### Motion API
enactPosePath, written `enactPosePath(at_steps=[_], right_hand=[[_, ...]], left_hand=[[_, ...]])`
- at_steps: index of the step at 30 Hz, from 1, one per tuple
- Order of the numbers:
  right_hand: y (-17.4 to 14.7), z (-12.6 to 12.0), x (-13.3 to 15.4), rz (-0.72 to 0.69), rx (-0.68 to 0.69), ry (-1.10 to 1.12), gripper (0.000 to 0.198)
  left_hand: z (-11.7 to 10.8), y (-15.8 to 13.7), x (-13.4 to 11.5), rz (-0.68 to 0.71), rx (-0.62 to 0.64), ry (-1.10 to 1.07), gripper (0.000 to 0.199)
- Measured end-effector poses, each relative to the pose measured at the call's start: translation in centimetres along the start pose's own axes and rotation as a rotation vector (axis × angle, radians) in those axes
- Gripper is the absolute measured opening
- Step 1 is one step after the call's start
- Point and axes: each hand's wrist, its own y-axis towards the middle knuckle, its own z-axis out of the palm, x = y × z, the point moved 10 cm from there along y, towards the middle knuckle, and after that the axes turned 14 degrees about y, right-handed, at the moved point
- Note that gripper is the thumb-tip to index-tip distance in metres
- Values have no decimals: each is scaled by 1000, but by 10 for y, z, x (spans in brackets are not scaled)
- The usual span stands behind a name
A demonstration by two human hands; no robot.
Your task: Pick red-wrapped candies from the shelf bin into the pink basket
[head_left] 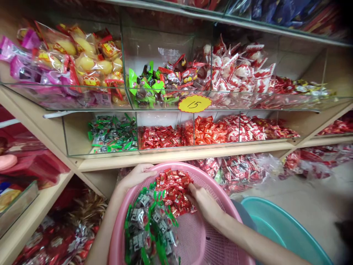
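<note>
A pink plastic basket (220, 191) is tilted below the shelf. My left hand (140, 176) grips its far left rim, fingers curled over the edge. Inside, red-wrapped candies (175, 187) lie against the far wall, and green-and-clear wrapped candies (153, 224) fill the left side. My right hand (205, 202) is in the basket at the right edge of the red candies. Its fingers are bent closed around some of them, with the fingertips partly hidden.
Glass-fronted shelf bins hold green-wrapped candies (113, 134), red candies (162, 137) and orange-red candies (208, 130). A yellow price tag (195, 103) hangs above. Bagged candies (245, 169) lie under the shelf. At right stands a teal basin (286, 228).
</note>
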Motion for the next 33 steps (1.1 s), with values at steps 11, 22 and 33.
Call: enactPosePath(at_steps=[11, 22, 33], right_hand=[[-1, -4, 5, 57, 32, -292, 7], [0, -38, 24, -75, -82, -359, 16], [139, -113, 101, -141, -239, -441, 19]], left_hand=[[1, 0, 2, -2, -2, -42, 32], [-3, -1, 1, 22, -29, 46, 28], [0, 4, 9, -5, -32, -48, 32]])
